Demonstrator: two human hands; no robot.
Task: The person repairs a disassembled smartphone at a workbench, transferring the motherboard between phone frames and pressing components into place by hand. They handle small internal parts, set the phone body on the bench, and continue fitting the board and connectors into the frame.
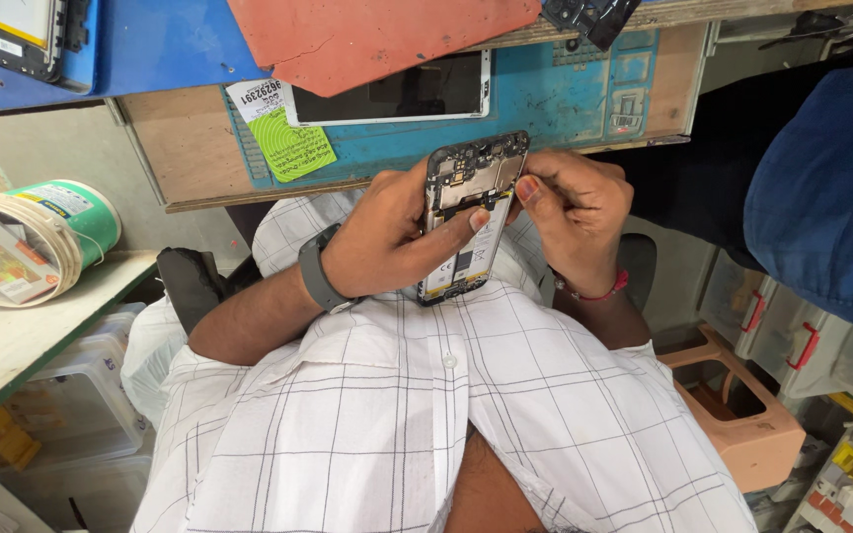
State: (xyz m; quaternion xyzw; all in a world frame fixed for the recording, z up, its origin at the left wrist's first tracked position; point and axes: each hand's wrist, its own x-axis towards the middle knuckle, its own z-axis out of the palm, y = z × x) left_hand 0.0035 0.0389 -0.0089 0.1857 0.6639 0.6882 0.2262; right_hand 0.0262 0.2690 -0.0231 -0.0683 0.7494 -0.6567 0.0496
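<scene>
An opened smartphone (pixel 468 215) with its back cover off shows a circuit board and a white battery. My left hand (pixel 387 237), with a grey watch on the wrist, grips it from the left, thumb lying across the battery. My right hand (pixel 570 212), wearing a red thread bracelet, pinches at the phone's right edge near the board. The phone is held above my lap, over a white checked shirt.
A wooden workbench with a blue mat (pixel 545 94) lies ahead, carrying a white-framed phone screen (pixel 392 94), a red sheet (pixel 377 35) and a green sticker (pixel 291 148). A green tub (pixel 66 212) sits on a left shelf. Another person's blue sleeve (pixel 826 188) is at the right, a pink stool (pixel 742 405) below.
</scene>
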